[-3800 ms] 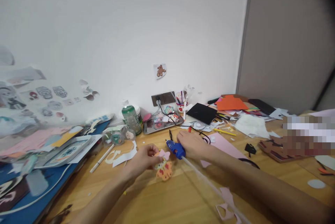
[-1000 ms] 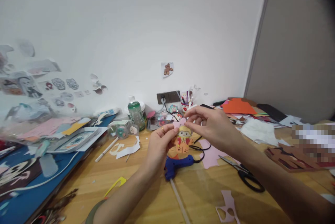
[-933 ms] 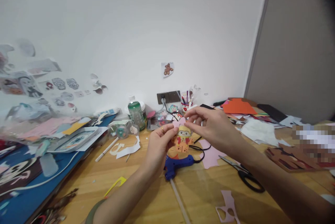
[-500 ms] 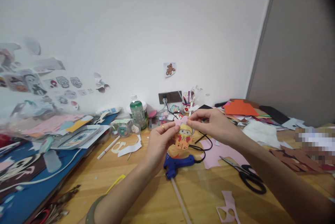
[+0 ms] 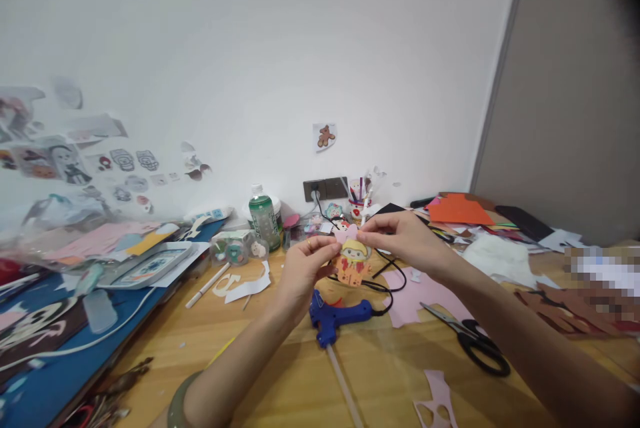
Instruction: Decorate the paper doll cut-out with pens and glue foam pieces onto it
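Observation:
Both hands hold up a small felt doll figure [image 5: 354, 261] with a yellow hood, a pale face and an orange spotted body. A pink bow-shaped piece [image 5: 346, 233] sits at the top of its head. My left hand [image 5: 310, 271] pinches the figure's left edge near the bow. From the other side, the fingertips of my right hand [image 5: 403, 238] are closed on the bow's right end. Beneath the figure, a blue hot glue gun [image 5: 340, 316] lies on the table with a glue stick [image 5: 345, 388] sticking out of it.
Black-handled scissors [image 5: 475, 341] lie at right beside pink felt [image 5: 425, 298]. A pink offcut [image 5: 436, 401] is near the front. Behind stand a green bottle [image 5: 264, 220] and a pen cup [image 5: 359, 208]. A blue mat [image 5: 65, 381] with a tray [image 5: 150, 265] is at left; coloured sheets [image 5: 460, 209] are stacked at right.
Both hands keep their pinch on the figure and the bow, with only slight finger shifts. The whole view has moved slightly, so things appear a little lower.

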Tool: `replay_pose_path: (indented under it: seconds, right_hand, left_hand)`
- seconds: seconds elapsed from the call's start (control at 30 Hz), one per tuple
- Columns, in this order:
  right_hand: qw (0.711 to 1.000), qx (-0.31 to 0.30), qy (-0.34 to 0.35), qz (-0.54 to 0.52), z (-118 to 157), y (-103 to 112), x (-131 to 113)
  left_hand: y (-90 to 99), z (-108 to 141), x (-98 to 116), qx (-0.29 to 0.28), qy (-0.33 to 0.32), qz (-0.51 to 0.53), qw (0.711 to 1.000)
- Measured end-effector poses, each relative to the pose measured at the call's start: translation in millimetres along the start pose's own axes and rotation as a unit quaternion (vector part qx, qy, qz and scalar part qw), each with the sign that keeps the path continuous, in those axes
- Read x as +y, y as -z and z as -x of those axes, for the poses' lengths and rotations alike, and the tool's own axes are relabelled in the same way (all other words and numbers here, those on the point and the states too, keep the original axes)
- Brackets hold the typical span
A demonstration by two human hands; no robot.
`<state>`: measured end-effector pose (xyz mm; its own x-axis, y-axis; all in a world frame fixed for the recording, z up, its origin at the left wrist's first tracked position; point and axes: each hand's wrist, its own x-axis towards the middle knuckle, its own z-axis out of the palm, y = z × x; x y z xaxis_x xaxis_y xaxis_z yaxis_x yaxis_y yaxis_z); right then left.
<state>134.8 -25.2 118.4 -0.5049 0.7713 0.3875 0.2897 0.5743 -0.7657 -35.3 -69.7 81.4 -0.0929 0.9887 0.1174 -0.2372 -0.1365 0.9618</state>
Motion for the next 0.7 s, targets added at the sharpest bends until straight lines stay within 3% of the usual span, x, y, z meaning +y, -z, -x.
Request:
replay_pose_path:
  seconds: [0.23,0.43,0.7]
  right_hand:
    - [0.999,-0.009,-0.037,-0.015,-6,3,12]
    - [0.998,-0.026,-0.037,-0.038,-10,-1,24]
    - [0.997,-0.024,-0.038,-0.058,-12,-9,33]
  left_hand:
    - [12.7,-16,-6,0.031,-0.035,-0.018,0.999]
    - [25.1,-26,-19,0.003,0.007,-0.022,1.000]
    - [20.0,-23,-28,-0.022,0.039,-0.007,0.999]
